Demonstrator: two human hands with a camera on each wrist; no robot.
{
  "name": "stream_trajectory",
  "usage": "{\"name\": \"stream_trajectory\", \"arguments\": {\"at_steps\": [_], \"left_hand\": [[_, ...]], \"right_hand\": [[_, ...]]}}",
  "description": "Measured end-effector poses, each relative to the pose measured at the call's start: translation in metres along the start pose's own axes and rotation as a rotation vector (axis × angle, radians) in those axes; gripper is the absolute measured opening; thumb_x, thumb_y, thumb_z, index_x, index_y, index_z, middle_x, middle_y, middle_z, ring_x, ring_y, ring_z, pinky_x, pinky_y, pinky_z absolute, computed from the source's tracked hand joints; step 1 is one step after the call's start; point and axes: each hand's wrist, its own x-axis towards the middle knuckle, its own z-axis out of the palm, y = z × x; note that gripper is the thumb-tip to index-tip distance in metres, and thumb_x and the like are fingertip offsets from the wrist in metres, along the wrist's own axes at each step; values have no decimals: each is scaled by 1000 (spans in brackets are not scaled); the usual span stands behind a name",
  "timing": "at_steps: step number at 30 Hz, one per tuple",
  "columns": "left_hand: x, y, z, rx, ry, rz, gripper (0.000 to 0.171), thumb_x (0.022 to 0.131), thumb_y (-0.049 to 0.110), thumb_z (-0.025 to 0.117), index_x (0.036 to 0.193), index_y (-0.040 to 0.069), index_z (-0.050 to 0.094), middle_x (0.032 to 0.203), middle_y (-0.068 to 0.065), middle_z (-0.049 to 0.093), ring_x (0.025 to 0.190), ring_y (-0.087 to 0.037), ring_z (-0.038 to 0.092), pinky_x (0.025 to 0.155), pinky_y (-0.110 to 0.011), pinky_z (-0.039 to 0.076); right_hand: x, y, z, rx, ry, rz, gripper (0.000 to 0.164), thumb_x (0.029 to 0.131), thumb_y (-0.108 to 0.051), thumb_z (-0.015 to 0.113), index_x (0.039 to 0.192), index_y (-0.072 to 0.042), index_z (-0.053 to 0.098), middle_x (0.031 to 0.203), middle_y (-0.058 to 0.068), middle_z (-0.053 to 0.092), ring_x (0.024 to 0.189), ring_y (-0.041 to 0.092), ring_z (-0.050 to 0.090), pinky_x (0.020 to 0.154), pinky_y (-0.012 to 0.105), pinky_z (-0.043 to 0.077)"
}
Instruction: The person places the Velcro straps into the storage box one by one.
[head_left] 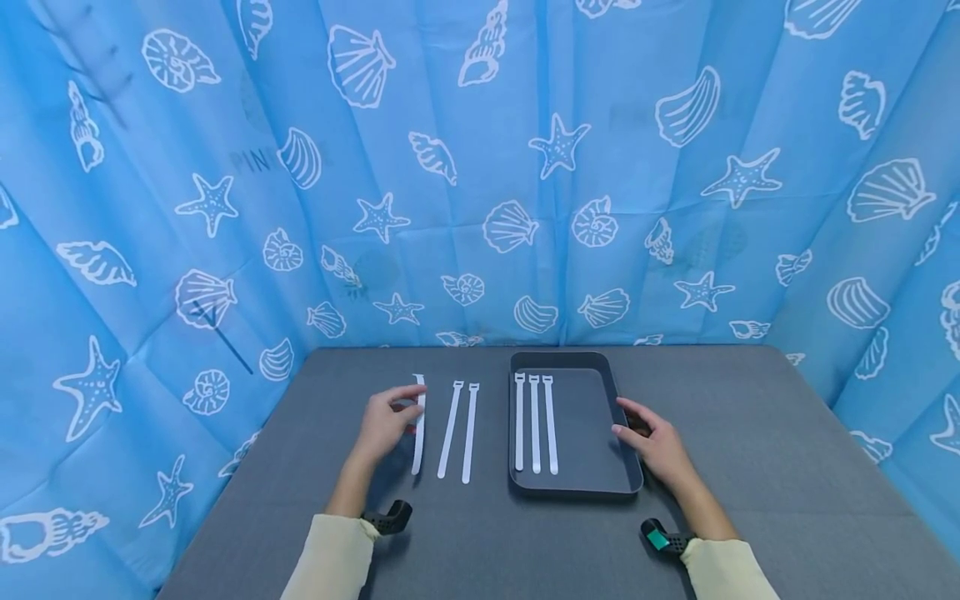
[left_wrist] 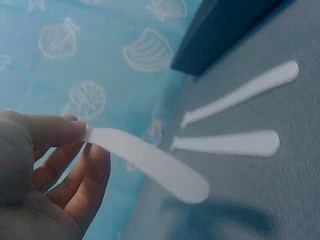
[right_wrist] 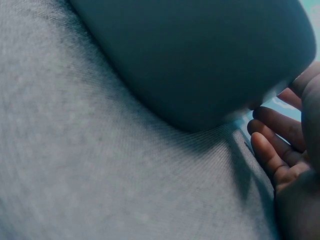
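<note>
Between thumb and fingers my left hand pinches a white cable strap near its upper end. Its rounded tail slants down over the table in the left wrist view. Just right of that hand, two more white straps with slotted heads lie side by side on the table. A dark grey tray holds three similar straps in a row along its left half. My right hand grips the tray's right wall, thumb over the rim; the wall hides part of its fingers in the right wrist view.
A grey cloth-covered table carries everything. Behind it and on both sides hangs a blue curtain printed with white shells and starfish. Dark camera mounts sit at both wrists, close over the table.
</note>
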Motion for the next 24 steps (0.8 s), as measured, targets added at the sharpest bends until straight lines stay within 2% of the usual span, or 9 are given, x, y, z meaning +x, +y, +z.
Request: {"name": "stream_trajectory", "arguments": {"at_steps": [6, 10, 13, 19, 24], "left_hand": [[-6, 27, 8, -44, -44, 50, 31, 91, 1, 65, 122, 6, 67, 109, -15, 60, 75, -32, 63, 59, -38, 57], [-16, 57, 15, -63, -96, 87, 32, 91, -3, 64, 123, -1, 64, 109, -20, 59, 67, -32, 62, 59, -41, 57], [-24, 78, 20, -79, -146, 105, 34, 91, -5, 62, 125, -4, 62, 109, -22, 59, 63, -31, 62, 59, -38, 56], [-31, 96, 34, -100, -186, 120, 36, 90, -4, 64, 126, -2, 61, 112, -21, 58, 63, -29, 62, 59, -30, 55], [-33, 106, 47, -94, -206, 164, 38, 90, -3, 65, 128, -1, 61, 116, -21, 57, 67, -38, 62, 60, -36, 56]], "right_hand": [[-1, 2, 1, -8, 6, -10, 51, 97, -21, 62, 142, -2, 47, 142, 25, 45, 124, 41, 46, 99, 57, 40], [-2, 2, 2, -19, 8, -6, 50, 97, -19, 62, 141, -2, 47, 141, 25, 46, 123, 41, 47, 99, 56, 41], [-2, 2, 2, -17, 10, -3, 50, 97, -17, 62, 141, -1, 47, 141, 25, 46, 123, 41, 47, 99, 56, 41], [-1, 2, 2, -11, 14, -3, 49, 97, -18, 62, 141, -2, 47, 140, 25, 47, 122, 41, 48, 99, 56, 41], [-1, 2, 1, -11, 17, -9, 49, 97, -19, 62, 141, -2, 48, 140, 25, 47, 122, 40, 48, 98, 56, 42]]}}
